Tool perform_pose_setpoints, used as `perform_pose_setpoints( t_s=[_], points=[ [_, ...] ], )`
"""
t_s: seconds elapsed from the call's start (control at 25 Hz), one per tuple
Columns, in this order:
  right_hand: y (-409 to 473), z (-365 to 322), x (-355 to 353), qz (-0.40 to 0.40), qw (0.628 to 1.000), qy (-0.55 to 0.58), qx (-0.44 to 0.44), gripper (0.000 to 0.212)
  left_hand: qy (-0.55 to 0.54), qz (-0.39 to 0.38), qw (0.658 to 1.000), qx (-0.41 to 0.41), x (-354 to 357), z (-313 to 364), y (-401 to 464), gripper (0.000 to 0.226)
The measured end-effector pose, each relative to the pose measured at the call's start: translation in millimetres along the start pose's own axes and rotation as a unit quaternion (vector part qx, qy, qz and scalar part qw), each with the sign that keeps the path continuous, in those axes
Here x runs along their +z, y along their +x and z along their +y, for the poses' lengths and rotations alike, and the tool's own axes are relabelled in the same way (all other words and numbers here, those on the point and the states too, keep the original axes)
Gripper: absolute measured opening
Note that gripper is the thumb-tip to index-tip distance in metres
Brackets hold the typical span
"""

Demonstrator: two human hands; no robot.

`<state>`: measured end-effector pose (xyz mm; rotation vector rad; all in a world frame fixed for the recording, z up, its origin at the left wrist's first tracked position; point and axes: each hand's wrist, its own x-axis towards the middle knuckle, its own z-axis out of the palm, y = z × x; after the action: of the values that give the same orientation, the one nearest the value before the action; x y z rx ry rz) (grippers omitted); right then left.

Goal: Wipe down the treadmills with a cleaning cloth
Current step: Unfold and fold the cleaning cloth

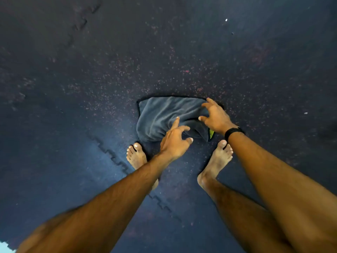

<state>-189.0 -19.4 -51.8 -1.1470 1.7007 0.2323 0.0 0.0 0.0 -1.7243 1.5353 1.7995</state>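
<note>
Left hand: your left hand (174, 141) hovers over the near edge of the crumpled grey terry cleaning cloth (164, 117), fingers spread, holding nothing.
Right hand: your right hand (216, 117), black wristband (233, 132) behind it, reaches over the cloth's right corner, fingers splayed, gripping nothing.
Cloth: flat on the dark speckled rubber floor mat (182, 52), just beyond your bare feet (136, 156).
Room: open mat surrounds the cloth's far side.
</note>
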Motion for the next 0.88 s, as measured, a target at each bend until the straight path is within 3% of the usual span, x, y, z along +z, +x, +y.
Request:
perform_pose_setpoints(
  t_s=[0.16,0.36,0.52,0.72,0.88],
  points=[
    [30.6,-14.8,13.7,-0.012,0.998,-0.051,-0.029,0.053,0.029,0.047,0.999,0.002,-22.9,-8.2,34.5,0.048],
    [14.6,-17.5,43.8,0.094,0.991,-0.088,-0.027,0.038,0.072,0.051,0.995,-0.045,-20.5,-47.2,31.7,0.056],
    [-1.2,-17.3,37.2,0.079,0.989,-0.114,-0.056,0.038,0.093,0.019,0.993,-0.065,-13.6,-50.4,10.4,0.061],
    [4.1,-21.5,31.8,0.099,0.993,-0.049,-0.049,0.042,0.129,0.044,0.99,-0.019,-24.8,-27.4,31.9,0.059],
    [3.9,-20.8,42.9,0.078,0.988,-0.127,-0.031,0.029,0.129,0.058,0.99,-0.014,-32.8,-19.5,45.9,0.061]
  ],
)
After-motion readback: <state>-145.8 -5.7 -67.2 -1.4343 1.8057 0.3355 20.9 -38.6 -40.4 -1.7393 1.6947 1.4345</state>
